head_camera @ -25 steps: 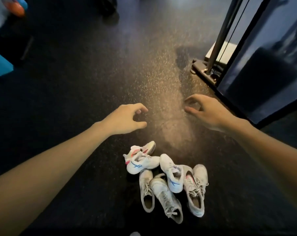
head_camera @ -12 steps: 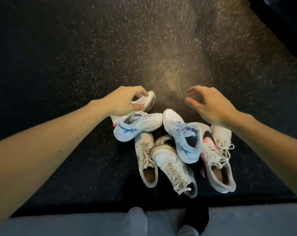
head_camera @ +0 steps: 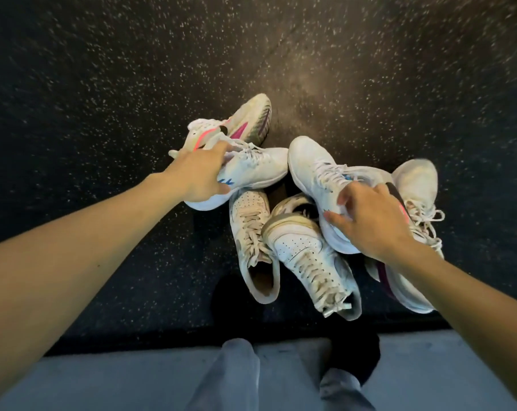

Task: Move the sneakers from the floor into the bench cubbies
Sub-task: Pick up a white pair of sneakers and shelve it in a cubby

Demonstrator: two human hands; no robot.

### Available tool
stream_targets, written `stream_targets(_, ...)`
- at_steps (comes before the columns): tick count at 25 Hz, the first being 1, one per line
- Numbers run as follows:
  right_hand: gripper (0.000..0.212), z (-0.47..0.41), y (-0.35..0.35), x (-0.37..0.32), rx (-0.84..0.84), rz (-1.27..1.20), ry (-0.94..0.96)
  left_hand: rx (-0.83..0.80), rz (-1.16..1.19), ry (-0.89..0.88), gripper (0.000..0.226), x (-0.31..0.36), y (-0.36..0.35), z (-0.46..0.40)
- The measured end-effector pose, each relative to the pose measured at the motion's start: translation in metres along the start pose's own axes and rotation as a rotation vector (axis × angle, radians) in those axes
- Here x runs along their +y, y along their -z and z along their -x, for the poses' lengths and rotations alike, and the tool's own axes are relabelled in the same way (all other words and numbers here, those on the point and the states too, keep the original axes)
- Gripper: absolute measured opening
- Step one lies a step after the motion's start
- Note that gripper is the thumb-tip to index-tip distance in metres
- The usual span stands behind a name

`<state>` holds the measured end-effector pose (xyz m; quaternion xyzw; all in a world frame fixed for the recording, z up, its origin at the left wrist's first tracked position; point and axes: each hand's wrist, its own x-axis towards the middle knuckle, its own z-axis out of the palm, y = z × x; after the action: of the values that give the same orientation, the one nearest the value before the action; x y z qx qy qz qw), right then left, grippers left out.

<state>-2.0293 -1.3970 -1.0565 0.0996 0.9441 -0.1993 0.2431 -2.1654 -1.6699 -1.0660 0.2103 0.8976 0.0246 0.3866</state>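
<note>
Several white sneakers lie in a heap on the dark speckled floor [head_camera: 103, 99]. My left hand [head_camera: 199, 176] grips the collar of a white sneaker with blue marks [head_camera: 257, 169], which lies on its side over a pink-striped sneaker [head_camera: 245, 123]. My right hand [head_camera: 370, 223] grips the heel end of a second white sneaker with blue marks [head_camera: 313, 167]. Two worn cream sneakers [head_camera: 304, 256] lie at the front of the heap. Two more pink-marked sneakers [head_camera: 417, 185] lie under my right hand. No bench or cubbies are in view.
A grey floor strip [head_camera: 117, 378] runs along the bottom edge, where my trouser legs [head_camera: 236, 378] show. Dark speckled rubber flooring surrounds the heap on all other sides.
The view has dropped closer over the heap. Both hands came down from above the floor onto the sneakers, and each now has hold of a blue-marked sneaker.
</note>
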Motion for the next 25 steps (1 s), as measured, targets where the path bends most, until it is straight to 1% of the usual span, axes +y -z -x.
stream_targets(2,0.045,0.004,-0.004,-0.002,-0.004,0.088,-0.065,-0.05,-0.196,0.047,0.059,0.001,-0.007,0.0)
stream_targets(4,0.049,0.009,-0.004,0.001,-0.109,0.229,-0.105,-0.057,-0.308,0.088,0.05,0.004,-0.013,0.003)
stream_targets(6,0.042,0.013,-0.008,0.005,-0.207,0.372,-0.065,-0.075,-0.355,0.087,0.039,0.004,-0.018,0.008)
stream_targets(7,0.037,0.014,-0.01,0.007,-0.218,0.402,-0.047,-0.09,-0.378,0.066,0.033,0.003,-0.021,0.011)
stream_targets(9,0.032,0.014,-0.009,0.008,-0.204,0.402,-0.026,-0.101,-0.413,0.004,0.031,0.005,-0.022,0.019)
stream_targets(12,0.032,0.012,-0.003,0.0,-0.21,0.389,-0.025,-0.025,-0.427,-0.128,0.032,0.021,-0.022,0.03)
stream_targets(13,0.033,0.012,-0.001,-0.004,-0.217,0.365,-0.045,-0.011,-0.418,-0.144,0.032,0.028,-0.023,0.033)
stream_targets(15,0.031,0.016,0.008,-0.013,-0.221,0.295,-0.087,0.005,-0.356,-0.115,0.03,0.044,-0.019,0.04)
stream_targets(16,0.03,0.019,0.013,-0.018,-0.205,0.27,-0.09,0.034,-0.334,-0.103,0.028,0.052,-0.016,0.045)
stream_targets(18,0.03,0.026,0.029,-0.029,-0.153,0.247,-0.078,0.137,-0.369,-0.113,0.026,0.064,-0.004,0.06)
stream_targets(21,0.031,0.038,0.062,-0.048,-0.049,0.209,-0.041,0.36,-0.475,-0.141,0.023,0.076,0.026,0.084)
stream_targets(23,0.031,0.045,0.1,-0.064,0.041,0.187,-0.004,0.513,-0.517,-0.153,0.026,0.086,0.063,0.098)
stream_targets(25,0.03,0.051,0.151,-0.084,0.136,0.167,0.036,0.654,-0.507,-0.122,0.027,0.096,0.113,0.111)
